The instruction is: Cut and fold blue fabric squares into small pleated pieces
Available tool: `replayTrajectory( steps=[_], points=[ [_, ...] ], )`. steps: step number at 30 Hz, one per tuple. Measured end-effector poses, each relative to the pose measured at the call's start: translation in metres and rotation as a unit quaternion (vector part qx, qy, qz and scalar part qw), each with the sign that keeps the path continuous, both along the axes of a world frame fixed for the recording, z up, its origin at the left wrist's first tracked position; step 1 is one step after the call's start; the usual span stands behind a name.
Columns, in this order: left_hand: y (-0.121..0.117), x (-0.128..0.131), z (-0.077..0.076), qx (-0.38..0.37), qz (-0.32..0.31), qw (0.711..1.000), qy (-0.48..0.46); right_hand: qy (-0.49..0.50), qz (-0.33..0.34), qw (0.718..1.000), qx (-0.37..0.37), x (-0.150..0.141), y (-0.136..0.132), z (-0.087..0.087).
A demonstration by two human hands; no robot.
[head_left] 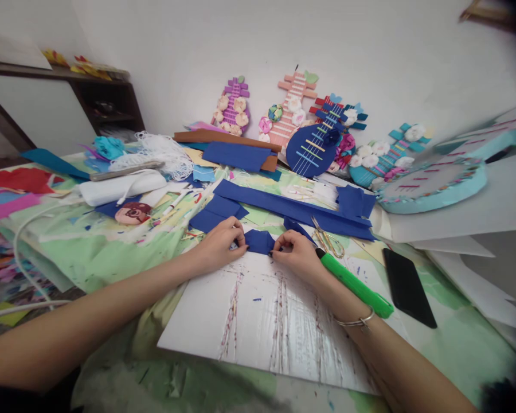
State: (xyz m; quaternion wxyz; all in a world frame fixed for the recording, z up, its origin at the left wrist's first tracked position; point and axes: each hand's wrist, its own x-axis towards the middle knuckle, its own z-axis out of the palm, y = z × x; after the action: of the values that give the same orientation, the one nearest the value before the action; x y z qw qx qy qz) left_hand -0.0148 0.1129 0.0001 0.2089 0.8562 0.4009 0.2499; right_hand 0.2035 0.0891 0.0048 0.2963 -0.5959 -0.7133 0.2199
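Between my two hands is a small piece of dark blue paper (259, 241), above the far edge of a white board (258, 321). My left hand (222, 244) pinches its left side between thumb and fingers. At its right side my right hand (298, 252) pinches the paper the same way. The board is streaked with dark reddish lines. Behind my left hand lie folded blue sheets (215, 213), and a long blue strip (292, 209) stretches across behind both hands. Gold-handled scissors (328, 238) rest just beyond my right hand.
A green cutter (356, 287) lies beside my right forearm, with a black phone (408, 287) further right. White cord (155, 155) and a white glue gun (122, 186) are at the left. Several decorated paper guitars (312, 150) lean on the wall. A round turquoise-edged piece (430, 183) stands right.
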Motion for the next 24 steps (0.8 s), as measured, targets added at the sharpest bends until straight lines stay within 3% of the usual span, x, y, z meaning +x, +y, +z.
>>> replayTrajectory(
  steps=[7, 24],
  points=[
    [-0.0007, 0.0001, 0.0006, -0.005, 0.002, 1.000, 0.004, 0.009, 0.043, 0.999, 0.024, 0.0030, -0.0015, -0.0017],
    [0.0002, 0.0011, -0.0048, 0.016, 0.001, 1.000, -0.003, 0.007, 0.069, 0.996, 0.053, 0.0040, -0.0062, -0.0018]
  ],
)
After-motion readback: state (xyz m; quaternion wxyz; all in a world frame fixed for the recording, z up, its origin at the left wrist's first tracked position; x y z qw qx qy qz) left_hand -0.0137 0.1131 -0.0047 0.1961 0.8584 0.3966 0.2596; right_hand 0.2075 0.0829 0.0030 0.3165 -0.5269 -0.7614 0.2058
